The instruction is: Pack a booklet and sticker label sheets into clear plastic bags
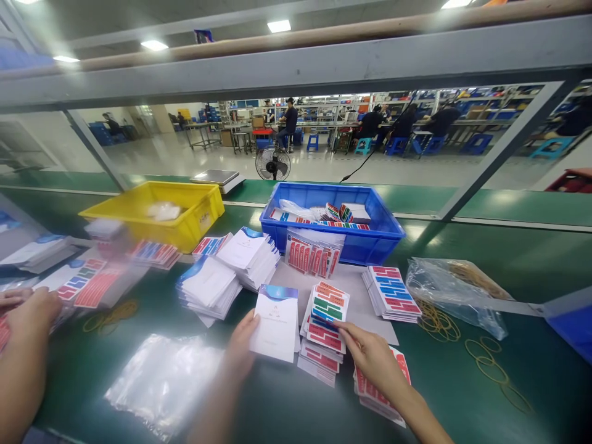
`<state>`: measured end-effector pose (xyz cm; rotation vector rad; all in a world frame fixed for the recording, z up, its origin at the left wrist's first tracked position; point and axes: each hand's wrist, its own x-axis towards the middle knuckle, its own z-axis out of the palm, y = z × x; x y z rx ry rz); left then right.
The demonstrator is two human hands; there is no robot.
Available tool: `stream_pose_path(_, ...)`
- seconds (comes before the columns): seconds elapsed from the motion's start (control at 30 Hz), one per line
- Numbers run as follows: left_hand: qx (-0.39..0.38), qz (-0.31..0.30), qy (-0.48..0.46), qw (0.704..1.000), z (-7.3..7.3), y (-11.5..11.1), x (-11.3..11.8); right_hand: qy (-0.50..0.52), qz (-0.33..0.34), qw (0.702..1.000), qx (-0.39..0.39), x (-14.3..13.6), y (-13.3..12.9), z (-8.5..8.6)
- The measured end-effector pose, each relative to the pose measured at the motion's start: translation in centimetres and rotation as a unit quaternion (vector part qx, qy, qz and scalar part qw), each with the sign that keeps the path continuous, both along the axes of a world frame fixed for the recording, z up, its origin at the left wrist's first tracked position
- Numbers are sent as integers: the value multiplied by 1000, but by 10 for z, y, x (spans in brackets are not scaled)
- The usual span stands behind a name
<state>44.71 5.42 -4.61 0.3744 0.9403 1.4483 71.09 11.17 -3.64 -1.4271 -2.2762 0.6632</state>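
My left hand (241, 346) grips the lower left edge of a white booklet (277, 322) with a blue top band, held just above the green belt. My right hand (372, 357) reaches left, its fingertips resting on a stack of red, green and blue sticker sheets (326, 320). Under that wrist lies another stack of red sheets (401, 365). Piles of white booklets (210, 287) sit to the left of my left hand.
A blue bin (370, 237) and a yellow bin (194, 225) stand behind the piles. Clear plastic bags (161, 379) lie at the near left, and a bag of rubber bands (456, 287) with loose bands at the right. A co-worker's hand (30, 316) rests at the far left.
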Motion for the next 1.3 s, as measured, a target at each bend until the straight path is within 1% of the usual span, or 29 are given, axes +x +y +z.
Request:
stream_pose_path(0.03, -1, 2, 4, 1000, -1, 0, 1, 19, -19, 999, 31, 0, -1, 2)
stream_pose_path(0.07, -8, 3, 6, 1000, -3, 1, 3, 40, -42, 995, 80, 0, -4, 3)
stream_pose_path(0.13, -29, 8, 9, 1000, -9, 1, 8, 84, -68, 973, 204, -2, -10, 6)
stream_pose_path(0.17, -40, 9, 9, 999, -12, 1, 12, 98, -58, 959, 260, -6, -15, 6)
stream_pose_path(0.2, -48, 11, 10, 999, -15, 0, 15, 101, -34, 947, 303, -10, -20, 5)
stream_pose_path(0.23, -53, 15, 13, 998, -19, 0, 20, 87, 4, 941, 328, -16, -26, 3)
stream_pose_path(0.27, -53, 19, 18, 998, -21, -1, 24, 60, 48, 938, 337, -23, -31, -1)
stream_pose_path(0.33, -45, 28, 33, 998, -23, -2, 32, -15, 134, 936, 324, -39, -42, -11)
stream_pose_path(0.4, -26, 22, 51, 998, -20, -3, 38, -78, 205, 929, 298, -51, -49, -21)
stream_pose_path(0.47, -2, -9, 56, 998, -14, -4, 41, -108, 247, 920, 284, -53, -53, -25)
stream_pose_path(0.5, 7, -27, 50, 998, -10, -4, 41, -115, 252, 919, 280, -50, -54, -24)
stream_pose_path(0.53, 12, -44, 39, 998, -7, -4, 40, -118, 245, 923, 274, -43, -54, -20)
stream_pose_path(0.6, 1, -63, 17, 998, -3, -6, 37, -119, 201, 941, 246, -22, -52, -8)
stream_pose_path(0.67, -22, -65, 3, 998, 0, -7, 33, -119, 148, 961, 201, 6, -49, 5)
stream_pose_path(0.73, -40, -67, -1, 997, 0, -9, 29, -127, 100, 977, 140, 35, -45, 13)
stream_pose_path(0.8, -52, -69, 1, 996, 0, -10, 28, -148, 66, 984, 69, 60, -43, 13)
stream_pose_path(0.9, -67, -78, 5, 995, -2, -12, 29, -193, 42, 980, -10, 85, -44, 4)
stream_pose_path(0.97, -69, -88, 2, 994, -4, -12, 31, -207, 42, 977, -28, 93, -48, -4)
stream_pose_path(1.03, -75, -91, 4, 993, -6, -11, 33, -193, 42, 980, -22, 95, -51, -10)
stream_pose_path(1.1, -79, -87, 7, 993, -9, -11, 34, -171, 39, 984, -11, 95, -53, -12)
stream_pose_path(1.2, -70, -95, 8, 993, -11, -11, 37, -155, 33, 987, -20, 93, -53, -7)
stream_pose_path(1.3, -73, -101, 24, 992, -9, -12, 39, -148, 36, 988, -37, 94, -52, 1)
